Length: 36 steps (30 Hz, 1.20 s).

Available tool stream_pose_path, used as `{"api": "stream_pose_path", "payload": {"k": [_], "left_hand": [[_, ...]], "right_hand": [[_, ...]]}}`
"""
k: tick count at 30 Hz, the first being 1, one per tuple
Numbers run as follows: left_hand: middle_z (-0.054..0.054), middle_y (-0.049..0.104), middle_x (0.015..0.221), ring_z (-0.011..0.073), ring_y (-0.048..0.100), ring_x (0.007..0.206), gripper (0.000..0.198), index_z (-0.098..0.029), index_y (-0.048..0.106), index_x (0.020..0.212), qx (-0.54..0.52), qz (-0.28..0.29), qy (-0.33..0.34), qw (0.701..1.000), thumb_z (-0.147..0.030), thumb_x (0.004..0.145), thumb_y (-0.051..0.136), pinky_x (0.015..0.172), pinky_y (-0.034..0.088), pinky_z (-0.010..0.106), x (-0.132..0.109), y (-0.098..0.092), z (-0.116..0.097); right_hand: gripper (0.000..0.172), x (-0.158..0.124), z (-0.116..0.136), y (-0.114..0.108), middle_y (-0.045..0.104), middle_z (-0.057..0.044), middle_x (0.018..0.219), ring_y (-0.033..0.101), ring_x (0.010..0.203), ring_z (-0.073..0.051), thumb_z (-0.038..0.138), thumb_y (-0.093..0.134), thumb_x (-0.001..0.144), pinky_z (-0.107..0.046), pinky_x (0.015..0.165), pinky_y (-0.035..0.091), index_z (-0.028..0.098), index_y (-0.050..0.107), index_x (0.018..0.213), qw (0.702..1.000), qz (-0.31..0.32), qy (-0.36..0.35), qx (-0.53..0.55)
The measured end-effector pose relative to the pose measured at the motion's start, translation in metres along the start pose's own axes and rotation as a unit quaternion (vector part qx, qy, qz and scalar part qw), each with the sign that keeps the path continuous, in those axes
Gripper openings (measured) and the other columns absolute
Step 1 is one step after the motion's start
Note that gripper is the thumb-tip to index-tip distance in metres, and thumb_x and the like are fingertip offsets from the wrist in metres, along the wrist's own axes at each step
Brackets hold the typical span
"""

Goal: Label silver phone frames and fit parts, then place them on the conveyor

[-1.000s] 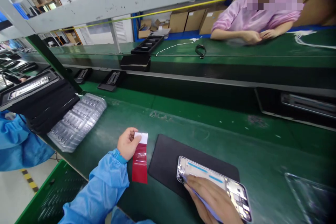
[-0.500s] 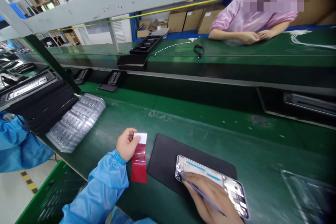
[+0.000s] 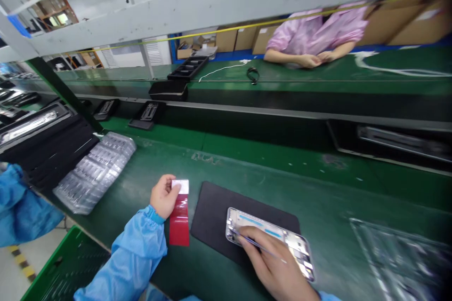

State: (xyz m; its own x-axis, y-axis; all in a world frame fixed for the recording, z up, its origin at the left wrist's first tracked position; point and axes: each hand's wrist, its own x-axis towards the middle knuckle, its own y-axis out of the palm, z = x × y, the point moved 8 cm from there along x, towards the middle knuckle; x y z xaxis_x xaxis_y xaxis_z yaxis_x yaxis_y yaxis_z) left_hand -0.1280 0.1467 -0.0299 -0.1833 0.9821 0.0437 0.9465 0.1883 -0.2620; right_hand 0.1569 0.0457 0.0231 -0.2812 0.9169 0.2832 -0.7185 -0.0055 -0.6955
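Note:
My left hand (image 3: pixel 164 198) pinches the white top end of a red film strip (image 3: pixel 179 228) between thumb and fingers. The strip hangs flat along the bench, left of a black mat (image 3: pixel 211 209). On that mat lies a silver phone frame (image 3: pixel 302 250) with light-blue strips inside. My right hand (image 3: pixel 273 261) rests across the frame and grips a thin pointed stick tool (image 3: pixel 266 250). The tool's tip is at the frame's upper-left corner; whether it touches is too small to tell. Part of the frame is hidden beneath my right hand.
Clear plastic trays lie left (image 3: pixel 97 171) and right (image 3: pixel 406 256) on the green bench. Black trays (image 3: pixel 147 115) with phone frames stand beyond. Across the bench a person in a pink sleeve (image 3: pixel 282 42) sits. A metal beam (image 3: pixel 212 4) crosses above; a green crate (image 3: pixel 70 263) stands lower left.
The whole view has shifted, so bench items appear farther left. The stick tool lies at a flatter angle, its tip still by the same corner. My left hand keeps the same hold.

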Motion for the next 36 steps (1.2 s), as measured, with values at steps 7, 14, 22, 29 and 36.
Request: {"api": "stream_pose_path", "payload": {"k": [7, 14, 22, 29, 36], "left_hand": [[0.007, 0.066, 0.108, 0.0253, 0.064, 0.101, 0.048, -0.021, 0.059, 0.11, 0.062, -0.014, 0.04, 0.997, -0.052, 0.075, 0.071, 0.09, 0.052, 0.038, 0.008, -0.017, -0.016], [-0.004, 0.065, 0.122, 0.0338, 0.057, 0.119, 0.041, -0.038, 0.062, 0.104, 0.221, -0.082, 0.174, 0.956, -0.066, 0.074, 0.062, 0.101, 0.048, 0.053, -0.026, -0.025, -0.069], [0.0, 0.072, 0.115, 0.0414, 0.055, 0.126, 0.031, -0.047, 0.069, 0.097, 0.278, 0.159, 0.225, 0.92, -0.034, 0.069, 0.071, 0.1, 0.039, 0.062, -0.105, 0.105, -0.074], [0.002, 0.07, 0.115, 0.0396, 0.053, 0.129, 0.049, -0.052, 0.067, 0.101, 0.249, 0.24, 0.217, 0.913, -0.02, 0.063, 0.068, 0.101, 0.038, 0.062, -0.113, 0.128, -0.054], [0.006, 0.067, 0.113, 0.0386, 0.052, 0.13, 0.049, -0.048, 0.069, 0.104, 0.215, 0.303, 0.226, 0.9, -0.017, 0.066, 0.065, 0.103, 0.039, 0.061, -0.135, 0.135, -0.065]], "right_hand": [[0.026, -0.06, -0.045, -0.137, 0.066, -0.009, 0.123, 0.062, 0.116, -0.024, 0.029, 0.043, 0.094, -0.038, 0.096, 0.051, 0.025, 0.064, 0.109, 0.981, -0.157, 0.068, -0.091], [0.03, -0.108, -0.198, -0.26, 0.074, -0.01, 0.086, 0.069, 0.082, -0.025, 0.03, 0.046, 0.087, -0.035, 0.077, 0.05, 0.019, 0.074, 0.084, 0.908, -0.064, 0.318, -0.264], [0.023, -0.075, -0.223, -0.231, 0.073, -0.007, 0.089, 0.068, 0.085, -0.023, 0.03, 0.053, 0.083, -0.03, 0.075, 0.043, 0.022, 0.072, 0.094, 0.916, -0.007, 0.284, -0.285], [0.019, -0.074, -0.24, -0.228, 0.071, -0.011, 0.077, 0.068, 0.074, -0.025, 0.024, 0.051, 0.083, -0.031, 0.065, 0.037, 0.017, 0.067, 0.089, 0.899, -0.004, 0.308, -0.31], [0.017, -0.074, -0.24, -0.236, 0.073, -0.007, 0.073, 0.069, 0.071, -0.024, 0.023, 0.054, 0.078, -0.029, 0.064, 0.04, 0.022, 0.071, 0.078, 0.905, -0.026, 0.308, -0.291]]}}
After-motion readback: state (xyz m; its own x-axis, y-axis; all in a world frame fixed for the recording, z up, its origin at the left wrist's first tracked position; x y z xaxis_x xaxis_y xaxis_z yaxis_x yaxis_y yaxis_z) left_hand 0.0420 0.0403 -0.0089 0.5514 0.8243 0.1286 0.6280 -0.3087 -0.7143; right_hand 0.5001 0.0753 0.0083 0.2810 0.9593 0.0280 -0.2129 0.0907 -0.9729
